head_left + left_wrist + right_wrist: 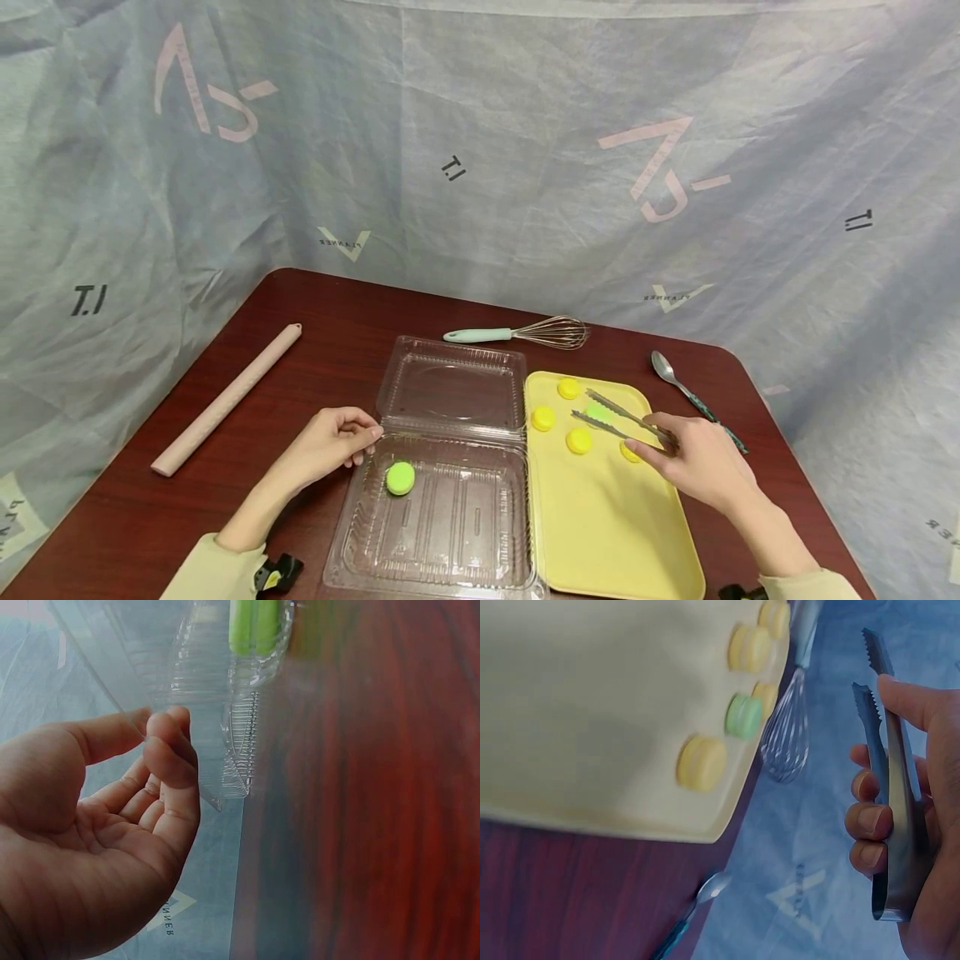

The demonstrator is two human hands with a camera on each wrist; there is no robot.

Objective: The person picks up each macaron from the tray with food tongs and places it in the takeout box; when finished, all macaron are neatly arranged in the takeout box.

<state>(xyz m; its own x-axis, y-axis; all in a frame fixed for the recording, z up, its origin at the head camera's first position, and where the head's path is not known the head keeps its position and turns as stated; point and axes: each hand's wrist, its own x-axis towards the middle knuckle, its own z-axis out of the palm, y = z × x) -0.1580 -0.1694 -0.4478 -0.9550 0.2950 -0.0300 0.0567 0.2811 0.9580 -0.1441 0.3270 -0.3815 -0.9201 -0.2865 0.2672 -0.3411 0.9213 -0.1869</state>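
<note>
Near the fold of a clear plastic hinged container (442, 575), my left hand (326, 446) pinches its left edge between thumb and fingertips. The container lies with its lid (450, 387) laid back. One green macaron (401, 478) sits in the base's upper left. My right hand (708, 462) holds metal tongs (901, 847), their serrated tips apart, over a yellow tray (607, 525). Below the tongs on the tray is another green macaron (597, 413), with several yellow macarons (579, 440) around it. One of those is partly hidden by the right hand. Nothing shows between the tips in the right wrist view.
A whisk (480, 335) with a pale handle lies behind the container and tray. To the tray's right is a spoon (678, 383) with a patterned handle. A pink rolling pin (228, 400) lies at the table's left. Grey cloth (487, 217) hangs behind the table.
</note>
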